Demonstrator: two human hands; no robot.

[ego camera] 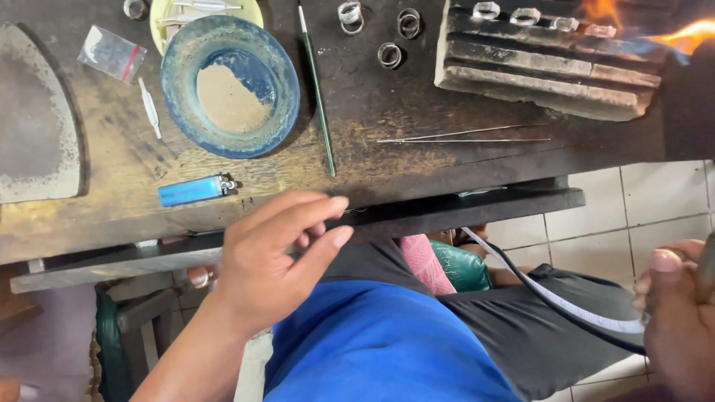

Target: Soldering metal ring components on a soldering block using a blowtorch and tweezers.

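The left hand [272, 257] hangs at the front edge of the dark wooden table [357, 97], its thumb and forefinger nearly pinched but holding nothing that can be made out. Just beyond it lie a blue lighter [195, 190] and a blue bowl [229, 85] with pale powder. The right hand [681, 313], at the frame's lower right corner, is closed around what seems to be a torch handle, with a hose [551, 294] running from it across the lap. At the upper right, flame [689, 33] plays over rings [525, 15] set on a grooved block [544, 67]. Thin tweezers [462, 137] lie near the block.
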